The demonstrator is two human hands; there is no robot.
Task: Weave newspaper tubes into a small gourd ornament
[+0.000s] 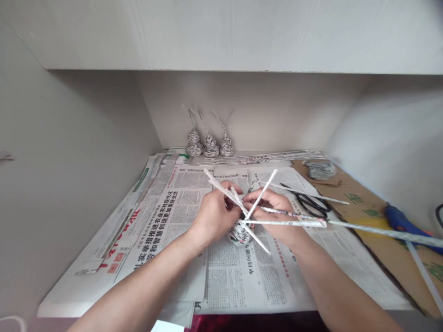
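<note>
A small round piece woven from rolled newspaper [239, 236] is between my hands, low over the newspaper. Several white paper tubes stick out from its top in different directions. My left hand [218, 210] is closed, thumb and fingers pinching the tubes at the top of the weave. From the other side my right hand [275, 207] grips the weave, its fingers bent around a long printed paper tube [374, 228] that runs off to the right. The fingertips of both hands are partly hidden behind the crossing tubes.
Three gourd-shaped woven pieces [211, 148] stand at the back wall, beside a bundle of paper tubes [266, 158]. On the right are black scissors [311, 205], a blue glue gun [398, 219], a grey plastic-wrapped lump [319, 169] and cardboard [349, 193]. Newspaper [228, 286] covers the surface; a shelf [221, 37] overhangs.
</note>
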